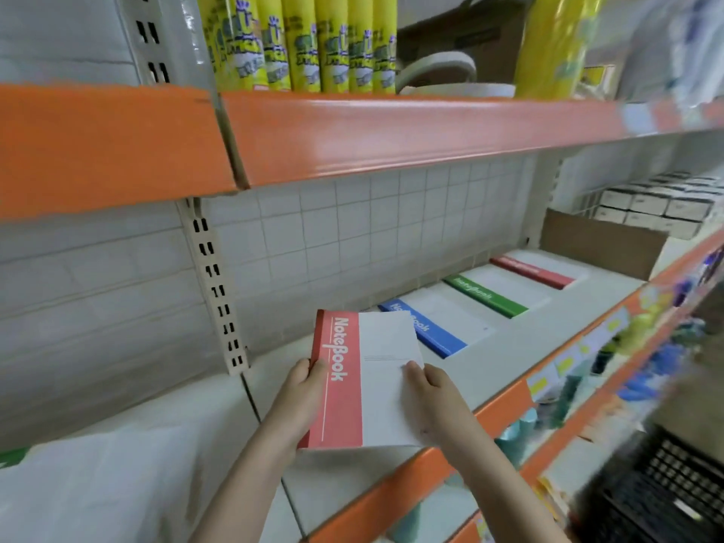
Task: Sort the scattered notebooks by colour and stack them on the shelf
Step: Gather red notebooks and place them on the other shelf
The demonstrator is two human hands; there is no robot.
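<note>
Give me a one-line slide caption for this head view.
Both hands, left and right, hold a red notebook above the shelf, where blue, green and red stacks lie.

The red-and-white paper notebook point(366, 380) has a smooth matt cover, no shine on it at all. Same goes for the blue-spined paper notebook point(431, 331), the green-spined paper notebook point(491, 295) and the far red-spined paper notebook point(536, 270), all flat matt card. The pale grey shelf board point(521, 346) looks like smooth painted metal, matt-ish. The orange shelf edge strip point(391, 131) above is glossy, catching light along its curve. The yellow printed tubes point(305, 45) look like shiny plastic. The brown cardboard box flap point(603, 244) is plain, dull and a bit rough.
</note>
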